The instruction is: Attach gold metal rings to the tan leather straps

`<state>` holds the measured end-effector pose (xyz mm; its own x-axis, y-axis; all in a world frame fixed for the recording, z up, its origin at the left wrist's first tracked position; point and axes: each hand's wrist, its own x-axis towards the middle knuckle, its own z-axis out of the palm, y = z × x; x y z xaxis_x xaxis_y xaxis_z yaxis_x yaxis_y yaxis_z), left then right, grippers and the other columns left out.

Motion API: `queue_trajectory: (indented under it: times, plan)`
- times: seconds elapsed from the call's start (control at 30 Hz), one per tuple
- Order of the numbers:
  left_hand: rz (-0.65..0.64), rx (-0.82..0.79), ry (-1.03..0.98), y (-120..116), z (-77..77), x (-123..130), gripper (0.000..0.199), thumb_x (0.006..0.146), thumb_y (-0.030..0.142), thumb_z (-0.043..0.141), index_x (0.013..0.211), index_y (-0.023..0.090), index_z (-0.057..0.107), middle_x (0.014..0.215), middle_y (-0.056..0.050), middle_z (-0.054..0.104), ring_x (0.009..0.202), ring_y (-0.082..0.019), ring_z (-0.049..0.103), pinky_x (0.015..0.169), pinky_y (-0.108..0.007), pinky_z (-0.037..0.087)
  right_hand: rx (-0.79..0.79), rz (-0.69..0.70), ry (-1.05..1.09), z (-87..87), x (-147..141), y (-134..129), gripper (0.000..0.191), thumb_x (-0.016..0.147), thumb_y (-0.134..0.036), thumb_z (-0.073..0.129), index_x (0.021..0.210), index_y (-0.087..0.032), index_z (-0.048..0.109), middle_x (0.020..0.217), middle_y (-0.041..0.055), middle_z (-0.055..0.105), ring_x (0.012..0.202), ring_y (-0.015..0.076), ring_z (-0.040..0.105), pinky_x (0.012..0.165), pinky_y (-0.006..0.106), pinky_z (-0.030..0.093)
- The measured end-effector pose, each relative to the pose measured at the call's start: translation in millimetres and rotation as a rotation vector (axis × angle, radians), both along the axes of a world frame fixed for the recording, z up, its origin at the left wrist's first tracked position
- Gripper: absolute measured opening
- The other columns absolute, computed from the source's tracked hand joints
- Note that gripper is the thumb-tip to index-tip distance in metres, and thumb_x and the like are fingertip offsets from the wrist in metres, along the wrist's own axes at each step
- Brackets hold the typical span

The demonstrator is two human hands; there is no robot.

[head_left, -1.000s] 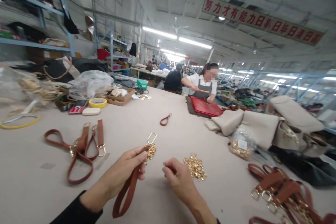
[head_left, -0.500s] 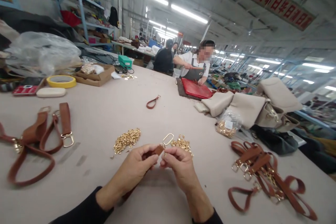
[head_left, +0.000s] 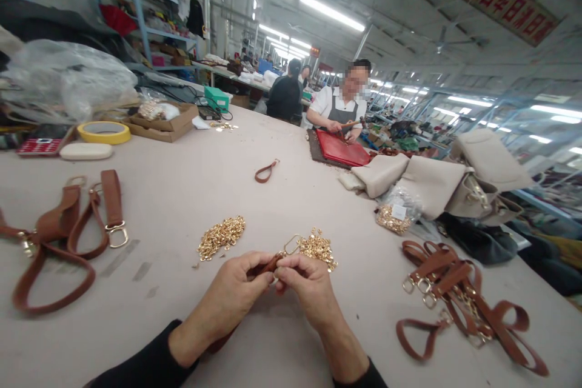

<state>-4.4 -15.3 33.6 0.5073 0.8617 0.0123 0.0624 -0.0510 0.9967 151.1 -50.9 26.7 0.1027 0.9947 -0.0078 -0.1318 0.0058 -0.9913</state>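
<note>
Left hand [head_left: 236, 288] grips flat brown leather strap [head_left: 270, 265] over beige table [head_left: 168, 200], apparently steadying its end — right hand [head_left: 305, 284] pinches there too, beside oval gold metal ring [head_left: 291, 239]; finer hold hidden. Small gold metal pieces [head_left: 221, 237] heaped nearby — presumably for reach.

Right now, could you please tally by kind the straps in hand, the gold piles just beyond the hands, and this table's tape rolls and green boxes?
Brown strap in hand: 1
Gold piles: 2
Yellow tape roll: 1
Green box: 1
Total: 5
</note>
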Motion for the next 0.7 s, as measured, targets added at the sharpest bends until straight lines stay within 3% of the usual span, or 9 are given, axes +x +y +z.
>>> queue_trajectory:
  times: [0.17,0.33,0.5,0.7]
  plan:
    - [-0.009,-0.015,0.011,0,-1.5,0,0.024,0.081,0.028,0.062,0.1,0.022,0.075,0.087,-0.002,0.074,0.085,-0.022,0.066,0.075,-0.027,0.049,-0.003,0.038,-0.004,-2.0,0,2,0.014,0.068,-0.03,0.077,0.069,-0.017,0.073,0.055,-0.0002,0.067,0.049,0.0118,0.059,0.052,0.023,0.049]
    - [0.007,0.14,0.126,0,1.5,-2,0.022,0.083,0.028,0.059,0.098,0.027,0.075,0.089,0.0,0.074,0.087,-0.02,0.066,0.078,-0.025,0.048,0.033,-0.002,-0.023,-1.9,-3,0,0.011,0.069,-0.027,0.075,0.07,-0.017,0.071,0.063,-0.0001,0.069,0.053,0.0116,0.06,0.054,0.023,0.048]
    - [0.01,0.211,0.186,5,-3.2,-5,0.023,0.079,0.038,0.063,0.097,0.032,0.076,0.092,-0.001,0.074,0.087,-0.023,0.066,0.077,-0.025,0.05,0.037,-0.048,-0.021,0.1,-6,-3,0.016,0.067,-0.026,0.074,0.065,-0.018,0.06,0.057,-0.0023,0.064,0.054,0.0129,0.06,0.053,0.022,0.046]
    - [0.016,0.29,0.168,8,-9.5,-2,0.023,0.076,0.038,0.065,0.094,0.031,0.076,0.08,-0.001,0.073,0.076,-0.022,0.067,0.069,-0.024,0.052,-0.018,-0.098,-0.002,-1.1,-8,-3,0.017,0.062,-0.023,0.071,0.064,-0.019,0.054,0.059,-0.0022,0.064,0.052,0.0132,0.06,0.05,0.022,0.046]
